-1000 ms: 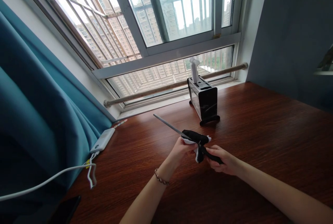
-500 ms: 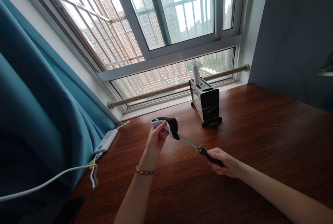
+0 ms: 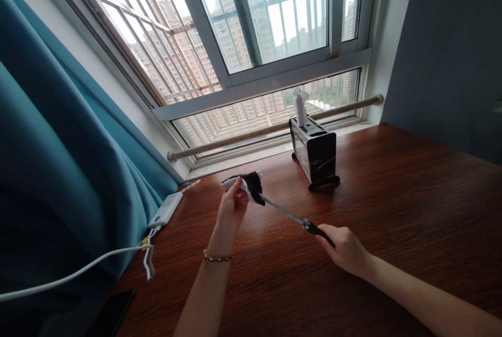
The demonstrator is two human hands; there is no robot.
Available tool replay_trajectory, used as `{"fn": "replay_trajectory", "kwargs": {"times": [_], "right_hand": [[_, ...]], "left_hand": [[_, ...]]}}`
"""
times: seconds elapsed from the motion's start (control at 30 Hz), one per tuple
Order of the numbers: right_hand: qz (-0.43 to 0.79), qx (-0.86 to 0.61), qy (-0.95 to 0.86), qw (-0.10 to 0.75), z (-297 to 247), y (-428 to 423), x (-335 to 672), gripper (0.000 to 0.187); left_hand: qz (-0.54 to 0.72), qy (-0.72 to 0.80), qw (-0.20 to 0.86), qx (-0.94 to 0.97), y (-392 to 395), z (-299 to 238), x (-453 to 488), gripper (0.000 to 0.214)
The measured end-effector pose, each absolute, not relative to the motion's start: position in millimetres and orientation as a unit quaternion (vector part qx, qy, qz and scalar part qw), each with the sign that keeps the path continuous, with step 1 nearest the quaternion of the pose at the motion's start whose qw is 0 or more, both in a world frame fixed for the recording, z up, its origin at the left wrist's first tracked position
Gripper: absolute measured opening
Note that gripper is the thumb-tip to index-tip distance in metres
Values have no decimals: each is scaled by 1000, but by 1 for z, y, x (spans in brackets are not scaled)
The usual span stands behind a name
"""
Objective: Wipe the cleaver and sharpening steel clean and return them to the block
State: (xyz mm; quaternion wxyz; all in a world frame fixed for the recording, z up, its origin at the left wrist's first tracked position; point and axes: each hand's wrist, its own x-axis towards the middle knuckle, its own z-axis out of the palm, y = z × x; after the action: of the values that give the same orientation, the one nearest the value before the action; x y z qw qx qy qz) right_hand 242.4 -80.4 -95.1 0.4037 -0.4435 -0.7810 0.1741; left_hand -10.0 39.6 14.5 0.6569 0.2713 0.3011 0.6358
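My right hand (image 3: pixel 347 248) is wrapped round the black handle of a honing steel (image 3: pixel 283 210), a thin metal rod with a small guard. The rod slants up and left over the table. Its far end is hidden in a black-and-white cloth (image 3: pixel 251 186). My left hand (image 3: pixel 232 204) pinches this cloth around the rod, thumb on top. A braided bracelet sits on the left wrist.
On the brown wooden table (image 3: pixel 411 196) stands a black knife block (image 3: pixel 321 159) with a white handle sticking up from it. A white power strip (image 3: pixel 167 210) with cables lies by the blue curtain (image 3: pixel 78 133). A dark phone-like slab (image 3: pixel 112 313) is at the lower left.
More of the rod shows between the cloth and the guard. My right hand has turned over, its back now facing up. The view has shifted slightly.
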Motion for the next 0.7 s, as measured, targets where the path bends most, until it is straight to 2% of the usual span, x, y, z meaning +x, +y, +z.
{"fn": "replay_trajectory", "kwargs": {"times": [0.13,0.23,0.37,0.53,0.7], "right_hand": [[132,-456,-775,417,-99,-80,244,16],[171,-449,-761,436,-95,-80,244,15],[324,-427,-722,438,-89,-84,238,18],[554,-374,-599,440,-91,-85,232,33],[700,-306,-485,425,-93,-84,230,39]], "left_hand": [[636,282,686,214,38,15,-6,22],[634,262,704,185,36,16,-7,23],[628,232,721,180,33,20,-10,24],[621,197,731,203,27,25,-9,21],[616,235,712,241,20,25,1,24]]}}
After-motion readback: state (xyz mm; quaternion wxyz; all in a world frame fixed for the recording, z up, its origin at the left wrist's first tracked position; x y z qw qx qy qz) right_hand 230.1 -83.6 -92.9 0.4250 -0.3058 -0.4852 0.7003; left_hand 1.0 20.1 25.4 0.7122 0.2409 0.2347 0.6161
